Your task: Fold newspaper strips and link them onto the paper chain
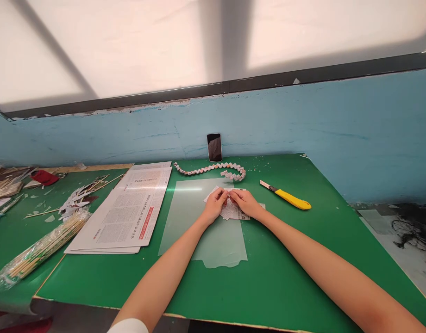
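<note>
Above the middle of the table, my left hand [215,203] and my right hand [247,202] meet with fingertips pinched together. Between them is a small pale piece of paper, mostly hidden by the fingers. Cut newspaper pieces [234,212] lie under and beside my hands, partly over a translucent plastic sheet [199,231]. Just beyond my hands, a zigzag chain of folded paper [213,167] curves across the table. A yellow utility knife [292,199] lies to the right of my right hand, its blade extended.
A stack of newspapers [129,212] lies on the left of the green table [282,286]. Further left are bamboo sticks in a plastic bag [46,247] and paper scraps [77,199]. A phone [214,147] leans upright against the blue wall [285,120].
</note>
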The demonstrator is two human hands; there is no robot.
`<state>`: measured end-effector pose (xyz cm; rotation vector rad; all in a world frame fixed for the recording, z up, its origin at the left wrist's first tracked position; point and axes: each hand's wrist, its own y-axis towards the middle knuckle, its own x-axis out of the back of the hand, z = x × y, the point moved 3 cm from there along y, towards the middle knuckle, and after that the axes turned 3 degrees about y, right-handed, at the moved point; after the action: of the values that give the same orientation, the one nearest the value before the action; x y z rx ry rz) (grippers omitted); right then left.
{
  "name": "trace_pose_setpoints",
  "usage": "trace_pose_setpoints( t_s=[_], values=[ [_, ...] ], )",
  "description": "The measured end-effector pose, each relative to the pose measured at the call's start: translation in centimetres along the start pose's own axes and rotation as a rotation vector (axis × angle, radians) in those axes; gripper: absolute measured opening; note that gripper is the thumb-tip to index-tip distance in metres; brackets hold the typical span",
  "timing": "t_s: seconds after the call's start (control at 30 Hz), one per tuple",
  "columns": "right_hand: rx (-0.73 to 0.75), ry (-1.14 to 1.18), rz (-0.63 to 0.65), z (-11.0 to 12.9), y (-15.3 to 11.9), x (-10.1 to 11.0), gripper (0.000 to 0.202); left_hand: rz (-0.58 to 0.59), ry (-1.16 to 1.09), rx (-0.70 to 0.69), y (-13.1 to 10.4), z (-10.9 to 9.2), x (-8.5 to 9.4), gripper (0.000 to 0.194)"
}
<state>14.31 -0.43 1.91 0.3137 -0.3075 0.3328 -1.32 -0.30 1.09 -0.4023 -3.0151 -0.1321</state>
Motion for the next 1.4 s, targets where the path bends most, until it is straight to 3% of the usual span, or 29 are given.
trace_pose_setpoints(
  t_s=[0.93,1.0,1.13,1.23,1.4],
  values=[
    [-0.018,0.100,0.068,0.5,-0.2,-0.1,0.049,0.001,0.011,0.016,0.0,-0.3,-0.2,0.043],
    [0.000,0.064,-0.014,0.4,-0.3,0.1,0.046,-0.012,-0.012,0.029,0.1,-0.1,-0.2,0.043],
    [0.116,0.085,-0.384,0.9,-0.5,1.6,0.045,-0.082,-0.159,0.060,0.5,0.8,0.0,0.043],
    [0.346,0.247,-0.498,4.2,-0.8,2.8,0.054,-0.114,-0.206,0.062,0.9,1.6,0.1,0.043],
    [0.686,0.438,-0.316,16.5,-3.6,4.4,0.067,-0.128,-0.148,0.051,0.8,1.3,0.2,0.043]
  ],
)
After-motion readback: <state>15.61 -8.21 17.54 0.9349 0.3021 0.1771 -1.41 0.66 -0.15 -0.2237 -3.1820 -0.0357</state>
